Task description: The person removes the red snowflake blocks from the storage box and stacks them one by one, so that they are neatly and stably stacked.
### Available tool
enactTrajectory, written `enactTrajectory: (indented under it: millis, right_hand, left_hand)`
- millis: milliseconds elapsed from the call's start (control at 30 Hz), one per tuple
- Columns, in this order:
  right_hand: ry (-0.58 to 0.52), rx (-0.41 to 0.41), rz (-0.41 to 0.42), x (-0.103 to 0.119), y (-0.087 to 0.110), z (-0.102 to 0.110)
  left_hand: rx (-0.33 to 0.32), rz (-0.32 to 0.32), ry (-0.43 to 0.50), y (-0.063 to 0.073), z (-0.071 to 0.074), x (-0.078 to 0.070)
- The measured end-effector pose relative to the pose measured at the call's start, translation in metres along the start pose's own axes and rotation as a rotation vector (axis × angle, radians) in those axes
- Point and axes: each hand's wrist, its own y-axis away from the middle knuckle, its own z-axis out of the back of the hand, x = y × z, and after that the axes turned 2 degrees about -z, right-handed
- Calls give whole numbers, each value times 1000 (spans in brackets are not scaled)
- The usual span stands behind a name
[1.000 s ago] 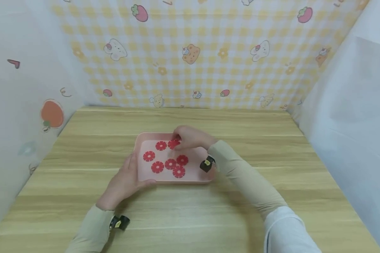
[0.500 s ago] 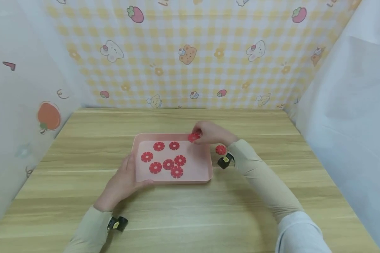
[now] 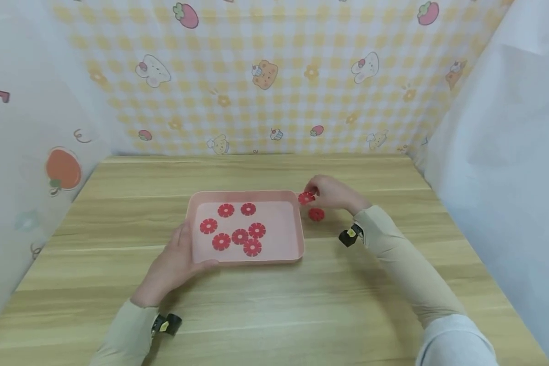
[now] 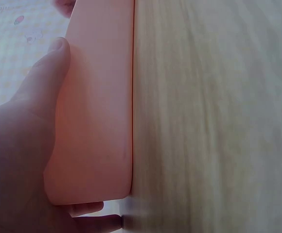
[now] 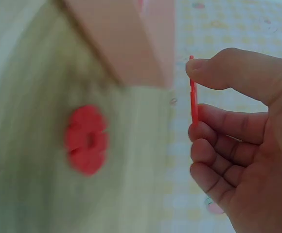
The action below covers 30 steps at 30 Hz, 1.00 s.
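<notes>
My right hand (image 3: 331, 193) pinches a red notched plastic disc (image 3: 306, 198) between thumb and fingers, just past the tray's right back corner. In the right wrist view this disc (image 5: 194, 92) shows edge-on, its other fingers curled in behind. A second red disc (image 3: 316, 214) lies on the table right of the tray, below that hand. The shallow pink tray (image 3: 281, 229) carries several more such discs, some overlapping at its front middle. My left hand (image 3: 171, 262) holds the tray's left front corner, thumb along the front wall (image 4: 97, 97) and fingers round the left side.
A wood-grain table (image 3: 256, 315) stretches around the tray. Behind it hangs a yellow checked cloth (image 3: 293, 40) with cartoon prints, and white sheets (image 3: 498, 168) close off the sides. A small black camera sits on each wrist.
My right hand has lifted a disc from the tray's back and carried it rightward past the right wall. The disc on the table has come into view. The left hand stays at its corner.
</notes>
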Motion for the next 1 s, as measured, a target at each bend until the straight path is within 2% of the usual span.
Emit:
enactTrajectory:
  millis: [233, 467, 1000]
  right_hand:
    - [-50, 1, -75, -20, 14, -13]
    - [-87, 8, -94, -34, 19, -30]
    - [-35, 14, -94, -38, 19, -39]
  left_hand:
    - [-4, -12, -2, -1, -1, 3]
    - [3, -9, 5, -2, -2, 3]
    - [10, 0, 16, -2, -1, 3]
